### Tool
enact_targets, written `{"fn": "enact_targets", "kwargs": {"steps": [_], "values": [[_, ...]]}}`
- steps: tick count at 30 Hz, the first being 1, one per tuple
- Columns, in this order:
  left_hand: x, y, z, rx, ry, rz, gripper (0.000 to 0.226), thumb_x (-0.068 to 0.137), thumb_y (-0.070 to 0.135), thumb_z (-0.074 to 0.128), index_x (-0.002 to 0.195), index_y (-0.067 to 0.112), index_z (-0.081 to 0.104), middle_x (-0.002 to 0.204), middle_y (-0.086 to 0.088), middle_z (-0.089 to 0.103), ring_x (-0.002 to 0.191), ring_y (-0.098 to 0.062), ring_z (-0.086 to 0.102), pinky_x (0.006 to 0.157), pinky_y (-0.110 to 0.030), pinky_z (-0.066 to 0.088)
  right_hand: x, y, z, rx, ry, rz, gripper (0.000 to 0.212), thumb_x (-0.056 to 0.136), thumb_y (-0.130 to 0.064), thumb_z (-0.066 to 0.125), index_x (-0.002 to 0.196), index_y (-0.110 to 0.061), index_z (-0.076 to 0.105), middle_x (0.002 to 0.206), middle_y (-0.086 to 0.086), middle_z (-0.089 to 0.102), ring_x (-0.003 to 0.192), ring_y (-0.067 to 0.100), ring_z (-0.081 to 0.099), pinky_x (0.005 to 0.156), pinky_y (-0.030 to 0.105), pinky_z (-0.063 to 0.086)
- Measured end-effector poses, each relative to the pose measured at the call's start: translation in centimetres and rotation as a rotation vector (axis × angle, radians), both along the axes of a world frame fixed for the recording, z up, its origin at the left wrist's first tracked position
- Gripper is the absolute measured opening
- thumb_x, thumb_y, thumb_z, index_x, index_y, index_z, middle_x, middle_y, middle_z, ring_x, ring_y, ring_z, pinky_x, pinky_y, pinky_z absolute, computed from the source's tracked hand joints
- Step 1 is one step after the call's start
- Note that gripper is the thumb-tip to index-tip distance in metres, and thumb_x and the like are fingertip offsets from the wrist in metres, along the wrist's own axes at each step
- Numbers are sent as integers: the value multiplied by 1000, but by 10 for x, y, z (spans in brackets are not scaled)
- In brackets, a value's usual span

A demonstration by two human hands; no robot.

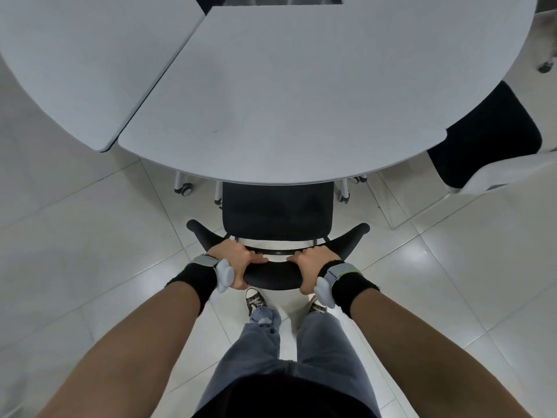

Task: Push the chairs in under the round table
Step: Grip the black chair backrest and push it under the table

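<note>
The black chair (276, 214) stands at the near edge of the round table (301, 95), its seat front tucked beneath the tabletop. The left hand (238, 262) and right hand (313, 267) each wrap closed around the curved backrest (272, 277). A second chair (488, 140) sits right, partly under the table.

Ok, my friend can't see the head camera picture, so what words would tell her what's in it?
Seen from above, a person's left hand and right hand grip the backrest of a black chair, its seat partly under a round white table. A second chair stands at the right.
</note>
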State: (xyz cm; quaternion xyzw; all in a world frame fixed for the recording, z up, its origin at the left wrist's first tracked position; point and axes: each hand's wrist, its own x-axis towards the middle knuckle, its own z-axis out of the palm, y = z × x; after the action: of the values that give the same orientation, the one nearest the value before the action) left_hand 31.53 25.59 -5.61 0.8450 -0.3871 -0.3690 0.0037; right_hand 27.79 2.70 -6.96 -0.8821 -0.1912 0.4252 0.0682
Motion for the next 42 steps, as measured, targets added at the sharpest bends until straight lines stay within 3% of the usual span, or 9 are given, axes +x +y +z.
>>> {"fn": "enact_targets", "kwargs": {"steps": [16,25,34,42], "values": [[50,3,5,24,-3,-58,70,74,44,61,142,42,44,126,14,67,113,-16,67,97,-30,51,45,11,-5,-11,66,-3,78,48,-50,67,123,-29,57,101,2,66,85,23,63,69,32,49],[70,8,-3,-27,-27,-11,70,65,45,58,135,47,49,115,18,70,104,-11,70,89,-24,52,66,11,-3,-23,73,-3,69,45,-47,65,111,-27,60,92,0,65,72,21,60,60,29,45],[91,9,-4,-57,-49,-24,69,65,44,55,133,47,51,112,17,72,98,-14,72,84,-24,51,87,10,1,-20,99,-10,62,51,-41,70,110,-26,61,94,0,65,73,22,60,62,29,48],[111,8,-6,-52,-52,-16,68,67,44,57,135,48,50,117,18,71,103,-12,71,90,-29,55,104,8,2,-20,58,-5,63,56,-39,70,117,-26,60,92,0,68,71,21,59,65,30,51]]}}
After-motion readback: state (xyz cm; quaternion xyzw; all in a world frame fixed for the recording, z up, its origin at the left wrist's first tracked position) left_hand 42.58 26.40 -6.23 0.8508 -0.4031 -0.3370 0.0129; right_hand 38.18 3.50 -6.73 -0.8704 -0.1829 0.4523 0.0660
